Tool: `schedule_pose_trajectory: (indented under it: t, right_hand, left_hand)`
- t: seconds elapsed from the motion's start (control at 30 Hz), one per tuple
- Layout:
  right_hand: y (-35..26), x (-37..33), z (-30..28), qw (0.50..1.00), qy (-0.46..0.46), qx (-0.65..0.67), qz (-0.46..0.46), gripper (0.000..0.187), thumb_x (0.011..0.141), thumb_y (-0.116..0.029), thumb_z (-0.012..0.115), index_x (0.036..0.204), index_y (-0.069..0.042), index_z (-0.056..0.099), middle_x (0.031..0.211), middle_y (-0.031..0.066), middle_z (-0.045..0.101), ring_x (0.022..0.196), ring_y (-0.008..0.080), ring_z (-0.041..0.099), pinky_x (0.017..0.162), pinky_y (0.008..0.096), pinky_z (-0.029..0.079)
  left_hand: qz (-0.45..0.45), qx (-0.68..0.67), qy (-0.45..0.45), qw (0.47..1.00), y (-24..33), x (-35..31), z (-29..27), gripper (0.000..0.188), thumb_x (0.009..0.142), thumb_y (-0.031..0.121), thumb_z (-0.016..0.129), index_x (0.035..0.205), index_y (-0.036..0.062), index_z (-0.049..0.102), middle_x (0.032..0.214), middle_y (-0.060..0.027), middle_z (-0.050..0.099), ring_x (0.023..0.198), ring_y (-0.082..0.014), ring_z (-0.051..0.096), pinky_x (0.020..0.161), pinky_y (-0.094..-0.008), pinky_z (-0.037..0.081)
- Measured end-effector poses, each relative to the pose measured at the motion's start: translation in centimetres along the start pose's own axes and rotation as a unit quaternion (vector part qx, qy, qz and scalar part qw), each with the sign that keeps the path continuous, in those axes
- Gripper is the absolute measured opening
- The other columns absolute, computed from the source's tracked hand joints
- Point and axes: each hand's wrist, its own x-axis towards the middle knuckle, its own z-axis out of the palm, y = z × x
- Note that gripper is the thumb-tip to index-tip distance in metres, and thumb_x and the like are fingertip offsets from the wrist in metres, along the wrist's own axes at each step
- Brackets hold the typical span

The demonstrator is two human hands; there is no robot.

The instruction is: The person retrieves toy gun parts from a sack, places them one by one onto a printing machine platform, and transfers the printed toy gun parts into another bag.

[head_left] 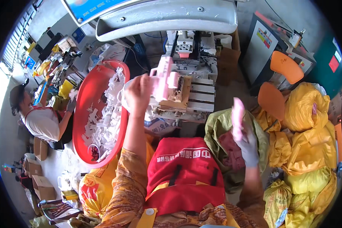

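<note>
My left hand [138, 93] is raised in front of the machine, fingers closed around a pink plastic toy-gun-shaped part [164, 78]. That part hangs just over the wooden block fixture [184, 99] on the machine bed and hides some of it. Off to the right, my gloved right hand [247, 148] is closed on a long pink plastic piece [237, 117], which points up and away from me. Its exact shape is blurred. Beneath this hand sits an open olive woven sack [220, 127] with dark pinkish material inside.
A red oval tub [78, 131] of white plastic parts stands at the left, beside a seated co-worker [41, 117]. The grey machine head [167, 19] overhangs the fixture. Stuffed yellow sacks [306, 140] and an orange chair [271, 100] crowd the right. Cardboard boxes [43, 188] lie lower left.
</note>
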Motion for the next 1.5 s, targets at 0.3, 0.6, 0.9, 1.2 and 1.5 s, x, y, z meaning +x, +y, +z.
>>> schedule_pose_trajectory:
  t: [0.3, 0.6, 0.9, 1.2, 1.5]
  right_hand:
    - [-2.8, 14.6, 15.6, 0.791, -0.234, -0.461, -0.327, 0.036, 0.078, -0.006, 0.055, 0.114, -0.003, 0.061, 0.117, 0.0174, 0.053, 0.105, 0.034, 0.054, 0.092, 0.0398, 0.045]
    - [0.4, 8.3, 10.8, 0.835, -0.059, -0.381, -0.393, 0.028, 0.079, -0.009, 0.064, 0.106, -0.007, 0.062, 0.111, 0.0132, 0.058, 0.097, 0.0308, 0.056, 0.084, 0.0392, 0.046]
    - [22.6, -4.1, -14.7, 0.838, -0.002, -0.449, 0.311, 0.024, 0.082, -0.02, 0.062, 0.098, -0.003, 0.065, 0.099, 0.0177, 0.065, 0.094, 0.0261, 0.063, 0.082, 0.0334, 0.047]
    - [18.3, 3.3, -29.5, 0.796, 0.342, -0.5, -0.017, 0.032, 0.082, -0.02, 0.056, 0.106, -0.001, 0.049, 0.086, 0.0194, 0.063, 0.08, 0.0369, 0.061, 0.07, 0.0417, 0.048]
    - [22.5, 6.6, -24.3, 0.658, -0.046, -0.672, 0.336, 0.083, 0.075, -0.037, 0.063, 0.141, -0.004, 0.025, 0.133, 0.0256, 0.044, 0.123, 0.0336, 0.045, 0.104, 0.0396, 0.035]
  left_hand:
    - [-0.169, 0.177, 0.018, 0.969, -8.0, -10.0, -12.9, 0.028, 0.089, 0.023, 0.055, 0.076, -0.0005, 0.063, 0.057, -0.0102, 0.054, 0.05, -0.0167, 0.046, 0.05, -0.0339, 0.039]
    - [-0.099, 0.581, -0.236, 0.773, -18.1, -25.2, -24.9, 0.031, 0.091, 0.035, 0.049, 0.086, 0.0088, 0.065, 0.079, -0.0138, 0.064, 0.072, -0.0323, 0.062, 0.06, -0.0428, 0.048]
    - [-0.146, 0.509, -0.295, 0.796, -18.5, -25.9, -21.0, 0.032, 0.092, 0.03, 0.05, 0.081, 0.002, 0.061, 0.072, -0.0203, 0.061, 0.07, -0.038, 0.06, 0.059, -0.0464, 0.046]
    - [-0.228, 0.412, -0.297, 0.831, -16.1, -25.2, -15.8, 0.032, 0.086, 0.034, 0.055, 0.081, 0.0038, 0.065, 0.075, -0.0191, 0.063, 0.069, -0.0357, 0.062, 0.06, -0.0457, 0.045]
    - [-0.195, 0.401, -0.407, 0.797, -15.4, -27.0, -13.9, 0.025, 0.083, 0.03, 0.056, 0.082, 0.0081, 0.068, 0.075, -0.0165, 0.066, 0.071, -0.0343, 0.065, 0.062, -0.0436, 0.051]
